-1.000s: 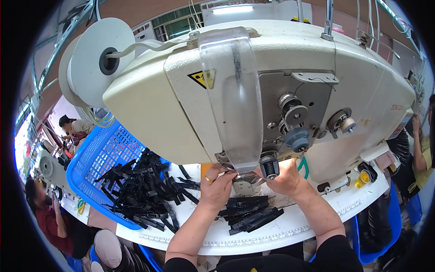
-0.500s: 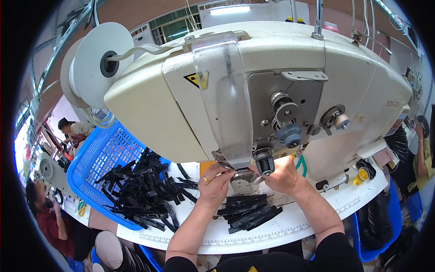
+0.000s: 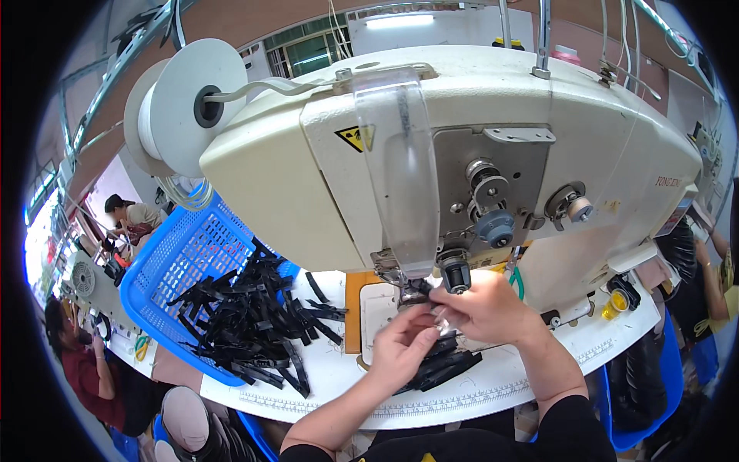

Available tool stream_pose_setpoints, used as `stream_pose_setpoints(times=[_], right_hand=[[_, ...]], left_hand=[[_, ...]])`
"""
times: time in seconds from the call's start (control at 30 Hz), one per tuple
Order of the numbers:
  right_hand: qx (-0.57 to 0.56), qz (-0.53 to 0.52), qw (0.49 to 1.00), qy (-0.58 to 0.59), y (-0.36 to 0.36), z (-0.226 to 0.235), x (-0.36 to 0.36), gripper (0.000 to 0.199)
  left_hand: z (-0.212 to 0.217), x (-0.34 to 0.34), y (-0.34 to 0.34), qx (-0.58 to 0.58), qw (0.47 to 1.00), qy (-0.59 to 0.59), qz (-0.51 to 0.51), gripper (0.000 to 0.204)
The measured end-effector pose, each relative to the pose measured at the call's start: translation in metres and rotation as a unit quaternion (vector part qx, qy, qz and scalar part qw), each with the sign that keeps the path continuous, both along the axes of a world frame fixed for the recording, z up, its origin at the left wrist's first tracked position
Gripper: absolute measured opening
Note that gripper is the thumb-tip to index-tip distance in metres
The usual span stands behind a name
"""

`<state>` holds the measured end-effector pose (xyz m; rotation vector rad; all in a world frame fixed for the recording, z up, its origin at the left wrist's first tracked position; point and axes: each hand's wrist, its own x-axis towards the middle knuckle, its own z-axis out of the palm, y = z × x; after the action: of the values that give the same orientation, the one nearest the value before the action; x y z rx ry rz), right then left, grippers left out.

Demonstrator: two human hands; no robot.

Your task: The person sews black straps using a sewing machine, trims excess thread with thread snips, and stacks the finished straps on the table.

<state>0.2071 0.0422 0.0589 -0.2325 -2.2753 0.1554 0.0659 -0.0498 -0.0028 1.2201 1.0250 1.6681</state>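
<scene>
My left hand (image 3: 404,348) is closed in a pinch in front of the sewing machine's (image 3: 493,92) needle area, its fingertips meeting those of my right hand (image 3: 491,309). Between the fingers shows a small pale, shiny piece (image 3: 441,319), too small to name. My right hand is also closed, just below the machine's dark knob (image 3: 455,271), its fingertips beside a bit of black material under the presser foot. What each hand grips is mostly hidden. Below my hands lies a small stack of black strips (image 3: 443,371) on the white table (image 3: 323,408), partly covered by my left hand.
A blue basket (image 3: 165,258) at left spills a heap of black strips (image 3: 254,323) onto the table. Green-handled scissors (image 3: 516,283) and a yellow bottle (image 3: 615,304) stand right of my hands. Co-workers sit at left; a blue bin (image 3: 670,377) is at right.
My left hand has moved right and down from the machine's foot, toward my right hand. My right hand has shifted slightly down. The view has shifted a little.
</scene>
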Motion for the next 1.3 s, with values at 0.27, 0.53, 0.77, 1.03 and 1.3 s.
stream_pose_setpoints(times=[0.27, 0.53, 0.77, 1.03, 1.3], right_hand=[[0.05, 0.045, 0.993, -0.1, -0.016, 0.007, 0.003, 0.027], [0.101, -0.077, 0.992, -0.002, 0.014, -0.015, -0.009, 0.032], [0.064, -0.122, 0.99, -0.019, 0.026, -0.023, -0.009, 0.027], [0.074, -0.135, 0.988, -0.024, 0.027, -0.02, -0.009, 0.023], [0.079, -0.124, 0.989, 0.024, 0.03, -0.021, -0.006, 0.009]], left_hand=[[0.014, -0.024, -0.008, -0.121, 0.983, 0.049, -0.133, 0.018], [0.029, -0.056, 0.029, -0.139, 0.988, -0.068, -0.007, 0.009], [0.02, -0.055, 0.047, -0.1, 0.986, -0.137, 0.003, 0.005], [0.02, -0.052, 0.053, -0.082, 0.99, -0.11, 0.029, 0.007], [0.025, -0.047, 0.055, -0.102, 0.984, -0.139, 0.051, 0.01]])
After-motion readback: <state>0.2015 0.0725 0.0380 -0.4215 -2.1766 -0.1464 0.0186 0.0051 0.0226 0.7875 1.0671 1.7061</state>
